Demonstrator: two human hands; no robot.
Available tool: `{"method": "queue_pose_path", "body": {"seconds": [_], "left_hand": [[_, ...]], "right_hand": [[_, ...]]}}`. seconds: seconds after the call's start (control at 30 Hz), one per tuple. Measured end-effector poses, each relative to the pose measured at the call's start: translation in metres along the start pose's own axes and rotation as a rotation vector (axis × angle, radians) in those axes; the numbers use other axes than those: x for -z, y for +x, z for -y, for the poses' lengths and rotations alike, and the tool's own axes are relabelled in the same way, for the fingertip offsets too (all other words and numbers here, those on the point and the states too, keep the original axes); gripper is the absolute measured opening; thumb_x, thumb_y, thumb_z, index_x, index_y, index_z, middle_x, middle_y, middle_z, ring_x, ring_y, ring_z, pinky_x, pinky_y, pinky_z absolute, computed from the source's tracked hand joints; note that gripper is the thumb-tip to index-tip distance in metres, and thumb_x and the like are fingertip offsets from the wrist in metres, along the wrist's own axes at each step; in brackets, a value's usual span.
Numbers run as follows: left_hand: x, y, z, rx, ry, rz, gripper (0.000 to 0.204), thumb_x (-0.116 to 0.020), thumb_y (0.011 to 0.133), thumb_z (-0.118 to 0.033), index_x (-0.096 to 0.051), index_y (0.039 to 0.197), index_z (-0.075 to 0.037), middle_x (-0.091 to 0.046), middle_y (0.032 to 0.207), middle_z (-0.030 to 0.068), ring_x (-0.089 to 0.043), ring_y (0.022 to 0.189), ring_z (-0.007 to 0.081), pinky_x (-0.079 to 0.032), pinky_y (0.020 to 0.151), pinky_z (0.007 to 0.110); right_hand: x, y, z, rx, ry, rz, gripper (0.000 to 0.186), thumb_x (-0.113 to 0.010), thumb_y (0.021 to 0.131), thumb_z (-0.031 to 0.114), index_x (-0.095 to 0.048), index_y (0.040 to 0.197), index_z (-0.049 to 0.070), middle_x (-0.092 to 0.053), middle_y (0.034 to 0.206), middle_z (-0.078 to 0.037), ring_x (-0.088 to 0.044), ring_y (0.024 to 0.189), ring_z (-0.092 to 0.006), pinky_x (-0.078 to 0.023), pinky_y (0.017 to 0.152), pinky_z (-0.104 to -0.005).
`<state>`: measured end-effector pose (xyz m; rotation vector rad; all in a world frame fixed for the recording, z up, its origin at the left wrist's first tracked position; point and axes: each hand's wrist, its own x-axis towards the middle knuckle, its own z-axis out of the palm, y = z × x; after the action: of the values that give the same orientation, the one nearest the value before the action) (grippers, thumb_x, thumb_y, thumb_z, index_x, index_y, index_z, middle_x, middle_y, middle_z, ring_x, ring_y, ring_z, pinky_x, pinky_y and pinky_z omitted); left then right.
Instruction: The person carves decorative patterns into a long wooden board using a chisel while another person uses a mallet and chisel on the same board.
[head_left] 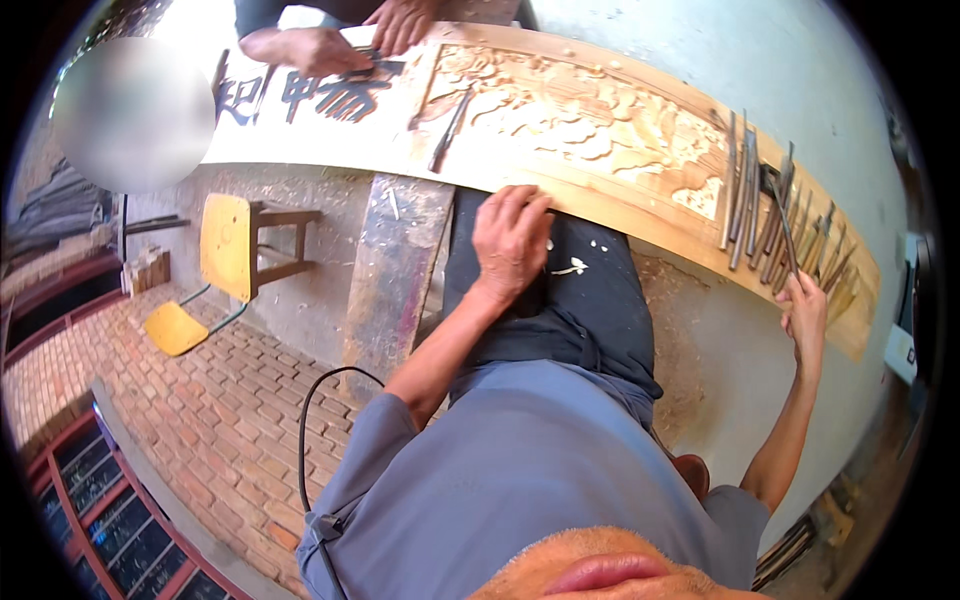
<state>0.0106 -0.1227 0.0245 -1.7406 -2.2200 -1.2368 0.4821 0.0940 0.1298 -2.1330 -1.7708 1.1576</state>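
A long pale wooden board (590, 195) lies across in front of me, with a carved relief panel (590, 110) in its middle. My left hand (512, 240) rests at the board's near edge, its fingers bent and slightly apart, holding nothing I can see. On the right, my right hand (804, 310) is closed round the handle of a hammer-like tool (786, 225). Its dark, blocky head lies among several carving chisels (740, 200) lined up on the board. One chisel (452, 130) with a dark handle lies apart, left of the relief.
Another person's hands (325, 52) work at the far left over large dark carved characters (345, 98). Below the board stand a yellow chair (226, 245) and a worn plank (395, 270). A black cable (303, 430) loops by my left sleeve. Brick paving (240, 410) covers the lower left.
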Motion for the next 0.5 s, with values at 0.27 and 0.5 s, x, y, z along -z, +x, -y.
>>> {"method": "queue_pose_path", "body": {"seconds": [0.27,0.5], "left_hand": [[-0.005,-0.02,-0.008,-0.126,-0.037,0.067,0.042,-0.085,0.081,-0.007,-0.074,0.121,-0.01,-0.072,0.129,0.0087,-0.068,0.123,0.0325,-0.054,0.109,0.049],[0.002,-0.014,-0.03,0.031,-0.303,0.1,0.05,-0.086,0.091,-0.01,-0.068,0.138,-0.004,-0.079,0.108,0.0129,-0.077,0.099,0.0328,-0.061,0.086,0.042]], "right_hand": [[0.003,0.004,0.009,0.089,0.014,-0.035,0.034,-0.058,0.117,0.028,-0.073,0.133,0.003,-0.061,0.077,0.0,-0.047,0.048,-0.0044,-0.035,0.042,-0.0227],[-0.141,-0.121,0.078,0.178,0.548,0.12,0.023,-0.054,0.119,0.024,-0.065,0.126,0.005,-0.065,0.076,0.0,-0.051,0.051,-0.0031,-0.036,0.045,-0.0192]]}}
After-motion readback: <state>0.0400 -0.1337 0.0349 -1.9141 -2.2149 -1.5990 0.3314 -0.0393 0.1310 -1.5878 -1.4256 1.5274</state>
